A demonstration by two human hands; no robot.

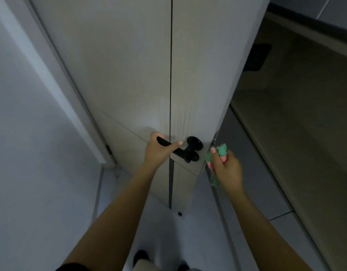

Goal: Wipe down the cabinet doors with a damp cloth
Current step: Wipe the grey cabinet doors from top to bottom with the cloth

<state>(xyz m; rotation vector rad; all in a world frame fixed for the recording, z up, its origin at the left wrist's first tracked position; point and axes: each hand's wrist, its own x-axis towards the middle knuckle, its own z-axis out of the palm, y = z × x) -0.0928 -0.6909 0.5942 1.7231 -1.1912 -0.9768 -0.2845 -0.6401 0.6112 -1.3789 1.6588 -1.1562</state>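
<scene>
Gripping 1 handle (175, 148), holding 1 cloth (217, 159)

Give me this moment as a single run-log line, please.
left hand: grips black lever handle | right hand: holds green-and-pink cloth at door edge | door: pale wood-grain, ajar

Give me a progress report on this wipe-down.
Done: nothing I can confirm; no wet streaks show on the door. In hand: left hand grips the black handle; right hand holds the green-and-pink cloth by the door's edge, contact unclear. Left: apparently the whole face.
</scene>
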